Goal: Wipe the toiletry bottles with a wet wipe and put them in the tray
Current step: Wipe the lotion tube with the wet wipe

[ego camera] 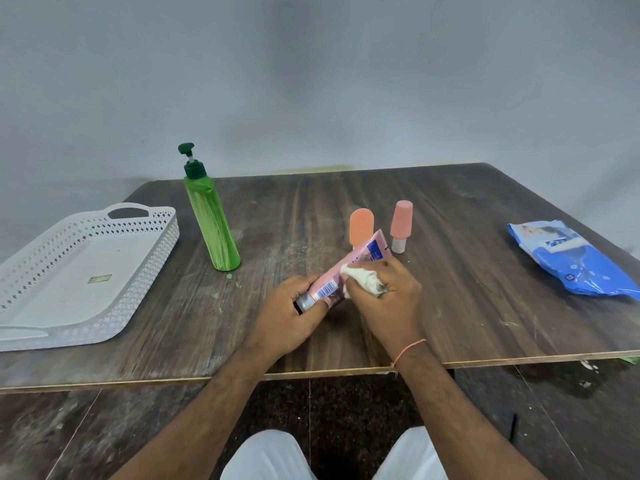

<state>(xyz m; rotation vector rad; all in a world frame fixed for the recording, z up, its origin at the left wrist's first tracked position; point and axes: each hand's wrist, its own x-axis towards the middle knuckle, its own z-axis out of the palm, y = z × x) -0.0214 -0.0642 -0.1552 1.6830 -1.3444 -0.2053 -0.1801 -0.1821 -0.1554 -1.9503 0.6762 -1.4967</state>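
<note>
Hands (287, 310) round tube (346, 271); tray (34, 337) bare.

wooden table (450, 271), grey wall (311, 81), floor (104, 427)

Green pump bottle (212, 216) stands between the hands and white tray (45, 306).

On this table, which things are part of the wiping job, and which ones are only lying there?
Part of the job:
- pink tube, held by left hand
- wet wipe, pressed on it by right hand
- green pump bottle
- two peach bottles
- white tray, nothing in it yet
- blue wipes pack

Only lying there:
- nothing else on the wooden table
</note>
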